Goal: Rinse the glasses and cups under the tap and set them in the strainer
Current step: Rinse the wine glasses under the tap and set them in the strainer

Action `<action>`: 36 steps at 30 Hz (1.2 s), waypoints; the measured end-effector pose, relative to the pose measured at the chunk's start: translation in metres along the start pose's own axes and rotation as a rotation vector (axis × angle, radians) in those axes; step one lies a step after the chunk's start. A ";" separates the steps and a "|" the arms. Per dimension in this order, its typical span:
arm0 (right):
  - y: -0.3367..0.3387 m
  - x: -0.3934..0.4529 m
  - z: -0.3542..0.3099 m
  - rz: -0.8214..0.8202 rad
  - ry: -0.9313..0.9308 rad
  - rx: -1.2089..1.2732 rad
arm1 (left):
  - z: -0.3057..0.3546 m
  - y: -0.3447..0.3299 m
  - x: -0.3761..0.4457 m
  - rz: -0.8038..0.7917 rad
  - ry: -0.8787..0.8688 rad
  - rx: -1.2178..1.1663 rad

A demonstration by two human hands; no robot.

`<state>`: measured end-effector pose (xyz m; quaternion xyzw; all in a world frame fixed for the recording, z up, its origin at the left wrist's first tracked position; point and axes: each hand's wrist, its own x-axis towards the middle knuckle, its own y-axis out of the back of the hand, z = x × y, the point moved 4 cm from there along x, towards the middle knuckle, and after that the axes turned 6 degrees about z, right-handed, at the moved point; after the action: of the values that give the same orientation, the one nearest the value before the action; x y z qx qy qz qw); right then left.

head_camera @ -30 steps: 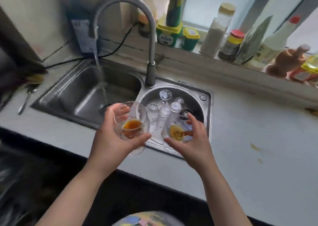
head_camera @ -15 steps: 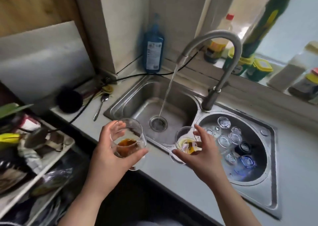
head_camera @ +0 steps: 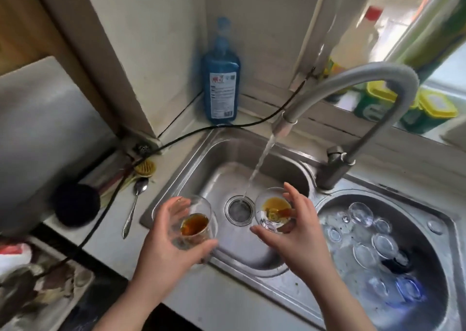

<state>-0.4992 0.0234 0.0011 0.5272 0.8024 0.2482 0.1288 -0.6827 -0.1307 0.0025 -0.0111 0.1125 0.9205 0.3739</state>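
My left hand [head_camera: 166, 250] grips a clear glass [head_camera: 195, 226] with brown liquid in its bottom, held over the sink's front left edge. My right hand [head_camera: 295, 232] holds a second clear glass [head_camera: 273, 211] with amber dregs, tilted over the sink basin [head_camera: 227, 177] just right of the drain [head_camera: 239, 209]. The grey tap [head_camera: 353, 83] arches over the basin and runs a thin stream [head_camera: 259, 164] down to the drain, just left of the second glass. The round strainer basin [head_camera: 433, 230] at right holds several upturned clear glasses [head_camera: 360, 211].
A blue bottle [head_camera: 222, 78] stands in the back corner. A black cable [head_camera: 176, 139] crosses the counter behind the sink. A spoon [head_camera: 135, 204] and a dark round object [head_camera: 75, 203] lie left of the sink. Jars and bottles [head_camera: 428, 109] line the window sill.
Both hands carried their glasses left from the strainer to the sink basin. The right glass now sits beside the water stream, and the view has swung left.
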 end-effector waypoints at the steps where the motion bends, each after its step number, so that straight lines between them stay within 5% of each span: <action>1: -0.003 0.006 0.000 0.014 -0.009 -0.007 | -0.002 -0.003 0.012 -0.020 0.010 -0.005; 10: -0.042 0.035 -0.005 0.183 -0.177 -0.093 | -0.036 -0.041 0.132 -0.274 -0.049 0.152; 19: -0.072 0.064 0.001 0.273 -0.303 -0.059 | -0.113 -0.103 0.232 -0.260 -0.051 0.308; 36: -0.068 0.069 0.001 0.277 -0.256 -0.065 | -0.114 -0.100 0.232 -0.352 -0.018 0.458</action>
<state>-0.5804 0.0644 -0.0322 0.6555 0.6907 0.2202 0.2114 -0.7880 0.0739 -0.1526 0.0623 0.3105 0.7922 0.5216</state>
